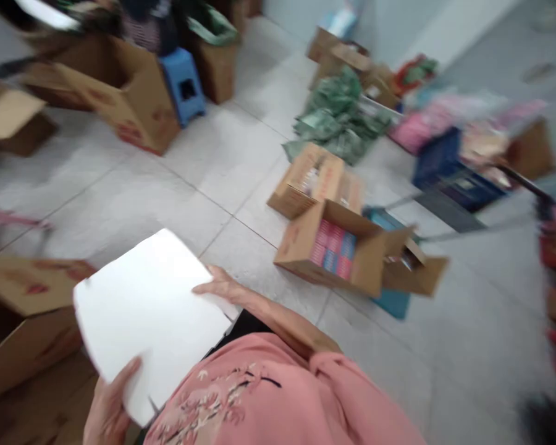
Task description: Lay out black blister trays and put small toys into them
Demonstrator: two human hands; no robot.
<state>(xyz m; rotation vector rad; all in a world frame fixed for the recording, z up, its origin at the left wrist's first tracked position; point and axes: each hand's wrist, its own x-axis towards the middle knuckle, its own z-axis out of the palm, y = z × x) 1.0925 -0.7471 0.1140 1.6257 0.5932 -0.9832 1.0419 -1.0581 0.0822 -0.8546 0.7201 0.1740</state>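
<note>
the left hand [105, 405] and right hand [222, 288], both partly closed, are gripping opposite edges of a flat white piece [151, 309].

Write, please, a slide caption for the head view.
Left hand and right hand hold a white sheet near an open cardboard box.

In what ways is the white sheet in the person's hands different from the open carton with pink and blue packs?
The white sheet looks flat, while the open carton is a box holding pink and blue packs. The white sheet is white; the open carton is brown. The left hand and right hand hold the white sheet, while neither touches the open carton.
</note>
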